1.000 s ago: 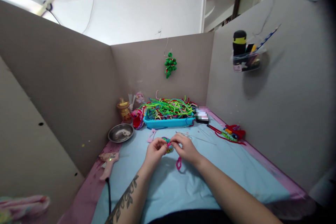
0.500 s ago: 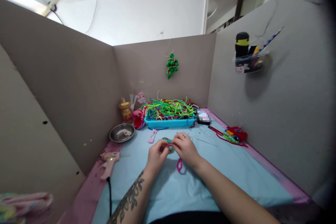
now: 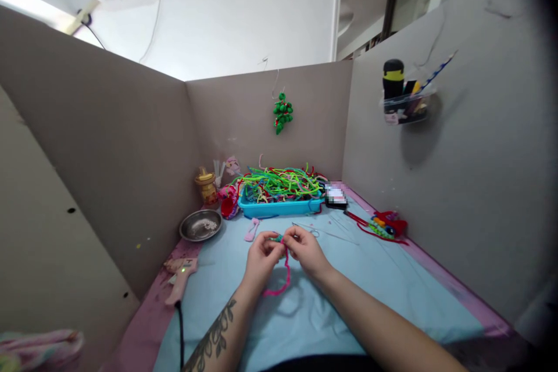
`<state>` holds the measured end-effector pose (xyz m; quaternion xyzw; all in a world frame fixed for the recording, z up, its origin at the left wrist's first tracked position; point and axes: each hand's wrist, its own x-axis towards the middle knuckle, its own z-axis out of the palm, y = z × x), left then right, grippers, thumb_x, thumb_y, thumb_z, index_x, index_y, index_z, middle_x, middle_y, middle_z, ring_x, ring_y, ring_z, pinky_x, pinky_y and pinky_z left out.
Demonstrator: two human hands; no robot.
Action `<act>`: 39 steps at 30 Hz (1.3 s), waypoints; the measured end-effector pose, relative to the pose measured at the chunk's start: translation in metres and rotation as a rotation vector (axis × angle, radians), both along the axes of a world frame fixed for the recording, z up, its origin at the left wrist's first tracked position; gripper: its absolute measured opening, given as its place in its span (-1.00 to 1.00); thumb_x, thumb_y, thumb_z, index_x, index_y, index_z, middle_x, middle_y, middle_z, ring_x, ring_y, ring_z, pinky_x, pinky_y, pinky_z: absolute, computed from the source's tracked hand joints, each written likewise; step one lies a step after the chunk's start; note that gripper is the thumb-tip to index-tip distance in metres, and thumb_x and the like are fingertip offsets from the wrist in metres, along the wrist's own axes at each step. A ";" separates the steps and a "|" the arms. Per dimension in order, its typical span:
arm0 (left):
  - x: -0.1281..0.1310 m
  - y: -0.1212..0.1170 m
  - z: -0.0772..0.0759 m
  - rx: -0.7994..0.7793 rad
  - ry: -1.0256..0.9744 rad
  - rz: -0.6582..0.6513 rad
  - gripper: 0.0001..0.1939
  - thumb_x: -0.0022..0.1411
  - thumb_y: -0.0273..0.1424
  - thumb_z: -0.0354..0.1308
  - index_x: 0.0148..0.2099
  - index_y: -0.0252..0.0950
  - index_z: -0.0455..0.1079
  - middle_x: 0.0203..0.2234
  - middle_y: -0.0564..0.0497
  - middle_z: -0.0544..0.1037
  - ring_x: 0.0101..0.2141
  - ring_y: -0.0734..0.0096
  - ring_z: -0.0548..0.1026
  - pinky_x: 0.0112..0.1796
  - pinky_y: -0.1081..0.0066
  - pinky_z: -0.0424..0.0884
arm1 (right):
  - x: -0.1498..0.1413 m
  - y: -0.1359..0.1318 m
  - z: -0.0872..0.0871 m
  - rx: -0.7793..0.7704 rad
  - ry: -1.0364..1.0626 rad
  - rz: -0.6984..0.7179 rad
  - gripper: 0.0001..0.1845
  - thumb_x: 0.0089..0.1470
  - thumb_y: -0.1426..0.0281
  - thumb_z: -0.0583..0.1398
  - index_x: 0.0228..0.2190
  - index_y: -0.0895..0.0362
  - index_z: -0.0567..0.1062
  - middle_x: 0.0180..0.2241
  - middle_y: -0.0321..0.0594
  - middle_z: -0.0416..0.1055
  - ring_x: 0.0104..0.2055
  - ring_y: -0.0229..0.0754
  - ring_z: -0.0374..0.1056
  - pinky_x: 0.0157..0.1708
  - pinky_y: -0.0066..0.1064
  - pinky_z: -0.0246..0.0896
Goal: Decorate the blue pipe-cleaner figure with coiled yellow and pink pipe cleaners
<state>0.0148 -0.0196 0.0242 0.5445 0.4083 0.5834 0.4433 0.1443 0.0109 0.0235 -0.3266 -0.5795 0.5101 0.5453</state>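
Note:
My left hand has its thumb and fingers pinched on a small green-teal coiled piece, mostly covered by the fingers. Beside it, my right hand pinches a bright pink fuzzy strand close to that piece. The strand's free length hangs below both hands and curves left over the table; whether it is yarn or pipe cleaner I cannot tell. Just beyond the right hand lies a thin metal tool. A small pink clip-like piece rests beyond the left hand.
A blue tray heaped with colourful strands stands at the back. On the left are a metal bowl with small white bits and a pink glue gun with its cord. A colourful handmade piece lies at right on the blue cloth.
The pink strand, earlier a short loop under the right hand, now hangs longer between the hands and bends left. My fingers have shifted slightly around the coiled piece. The whole view has moved a little.

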 end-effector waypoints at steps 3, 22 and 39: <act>-0.001 0.002 -0.001 -0.053 -0.018 -0.034 -0.60 -0.05 -0.26 0.28 -0.21 -0.33 0.25 -0.63 0.08 0.48 -0.60 0.52 0.39 -0.57 0.56 0.23 | -0.004 0.000 -0.003 -0.127 0.127 0.104 -0.70 -0.10 0.18 0.22 -0.54 0.13 0.28 -0.74 -0.49 0.06 -0.72 -0.40 -0.09 -0.70 -0.52 -0.24; -0.010 -0.004 0.007 -0.352 -0.344 -0.510 -0.73 0.09 -0.24 0.21 -0.40 -0.34 0.26 -0.64 0.15 0.20 -0.65 0.68 0.12 -0.59 0.57 0.14 | 0.005 -0.001 0.000 0.144 0.000 0.282 -0.72 0.01 0.16 0.19 -0.48 0.13 0.36 -0.12 -0.17 0.23 -0.16 -0.18 0.27 -0.13 -0.33 0.17; -0.005 0.001 0.007 -0.164 -0.046 -0.202 -0.62 -0.07 -0.11 0.27 -0.42 -0.35 0.34 -0.68 0.14 0.33 -0.70 0.67 0.13 -0.62 0.56 0.00 | 0.007 0.006 0.004 0.385 -0.170 -0.106 -0.83 0.05 0.34 0.11 -0.53 0.11 0.33 -0.43 -0.26 0.20 -0.33 -0.20 0.17 -0.31 -0.40 0.08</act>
